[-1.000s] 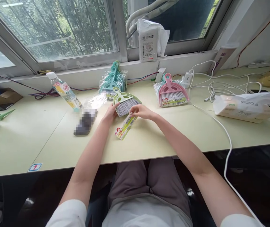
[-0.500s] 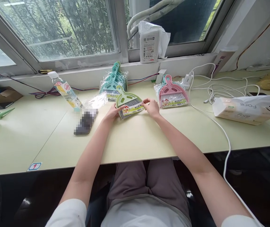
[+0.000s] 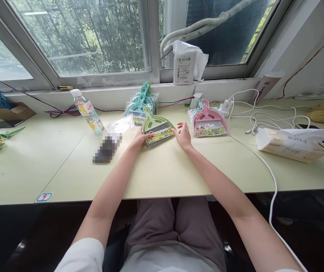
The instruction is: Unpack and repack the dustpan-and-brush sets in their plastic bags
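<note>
A green dustpan and brush set (image 3: 158, 129) with a printed label lies tilted between my hands, its handle pointing up and left. My left hand (image 3: 140, 138) grips its lower left corner, thumb over the label. At its right corner is my right hand (image 3: 182, 136), fingers apart, with the thumb at or very near the edge. Behind it stands a pile of teal dustpan sets (image 3: 141, 102) in clear wrap. To the right sits a wrapped pink dustpan set (image 3: 209, 120), with a teal one partly hidden behind it.
Left of my hands are a drink bottle (image 3: 88, 112), crumpled clear plastic (image 3: 122, 124) and a pixelated dark object (image 3: 107, 148). A tissue pack (image 3: 292, 145) and white cables (image 3: 272, 113) lie right. A wrapped package (image 3: 185, 66) stands on the sill.
The fingers of my right hand have spread away from the label. My left hand keeps hold of the green set. The whole view has shifted slightly.
</note>
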`<state>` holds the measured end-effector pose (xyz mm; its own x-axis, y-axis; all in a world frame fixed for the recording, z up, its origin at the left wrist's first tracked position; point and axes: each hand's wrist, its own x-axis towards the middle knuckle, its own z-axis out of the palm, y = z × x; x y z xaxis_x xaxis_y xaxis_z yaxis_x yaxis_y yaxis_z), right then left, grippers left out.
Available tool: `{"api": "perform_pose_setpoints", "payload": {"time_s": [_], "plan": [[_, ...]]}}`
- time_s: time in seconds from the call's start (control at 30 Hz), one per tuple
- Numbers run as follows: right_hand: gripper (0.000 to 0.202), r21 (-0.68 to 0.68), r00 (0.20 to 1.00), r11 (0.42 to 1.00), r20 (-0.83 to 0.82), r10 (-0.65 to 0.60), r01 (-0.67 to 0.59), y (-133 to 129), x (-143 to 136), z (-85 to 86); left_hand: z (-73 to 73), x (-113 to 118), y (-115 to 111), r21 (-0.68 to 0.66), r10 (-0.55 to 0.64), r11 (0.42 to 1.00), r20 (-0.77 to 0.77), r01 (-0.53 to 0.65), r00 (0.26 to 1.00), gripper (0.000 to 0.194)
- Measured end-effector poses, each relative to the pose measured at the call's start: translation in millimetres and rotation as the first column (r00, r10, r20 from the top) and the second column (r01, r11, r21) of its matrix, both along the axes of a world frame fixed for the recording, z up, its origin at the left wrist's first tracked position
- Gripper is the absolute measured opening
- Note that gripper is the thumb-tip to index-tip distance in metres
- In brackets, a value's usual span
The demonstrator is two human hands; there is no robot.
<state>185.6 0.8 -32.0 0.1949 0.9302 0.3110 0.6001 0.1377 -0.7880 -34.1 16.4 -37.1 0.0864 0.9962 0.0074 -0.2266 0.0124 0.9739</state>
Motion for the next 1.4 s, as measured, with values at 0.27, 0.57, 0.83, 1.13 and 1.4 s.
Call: {"api": "perform_pose_setpoints", "payload": {"time_s": [0.27,0.57,0.83,1.13,1.4], "plan": [[0.035,-0.202,0.796,0.899,-0.565,0.217,-0.388,-1,-15,-5.0,5.4,5,-4,-0.034,0.125,0.992,0.066,-0.123,0.990,0.060],[0.028,-0.205,0.714,0.909,-0.688,0.130,-0.363,-6,-18,-5.2,-3.5,8,-2,0.039,-0.133,0.991,0.028,0.131,0.991,0.072],[0.019,-0.202,0.706,0.912,-0.697,0.121,-0.356,-7,-19,-2.8,-3.0,8,-4,0.060,-0.179,0.982,-0.007,0.179,0.984,0.074],[0.026,-0.120,0.557,0.885,-0.813,0.173,-0.449,-10,-21,-0.6,0.0,6,-4,0.049,-0.128,0.990,-0.047,0.130,0.991,0.077],[0.018,-0.060,0.492,0.937,-0.861,0.126,-0.345,-13,-25,0.8,4.0,6,-8,0.106,-0.129,0.982,-0.216,0.155,0.968,0.075]]}}
